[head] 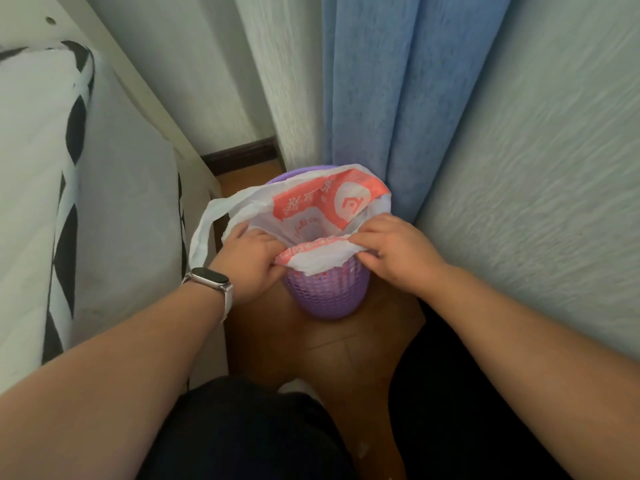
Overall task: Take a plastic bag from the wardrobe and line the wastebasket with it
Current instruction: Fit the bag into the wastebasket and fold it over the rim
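- Left forearm (121, 358): bare along its whole visible length, from the near left edge to the wrist.
- Left wrist: watch (211, 276) with a dark oblong face in a pale metallic case, on a light strap (228, 301).
- Right forearm (519, 306): bare likewise.
- Left hand (251, 261) and right hand (394, 254): bare.
- Black clothing (242, 427) at near centre and near right; fabric detail too dark to tell.

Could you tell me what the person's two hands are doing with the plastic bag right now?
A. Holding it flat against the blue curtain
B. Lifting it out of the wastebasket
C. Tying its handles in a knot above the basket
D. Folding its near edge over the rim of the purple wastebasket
D: the left hand and right hand both pinch the plastic bag where its near edge is turned over the purple wastebasket rim.
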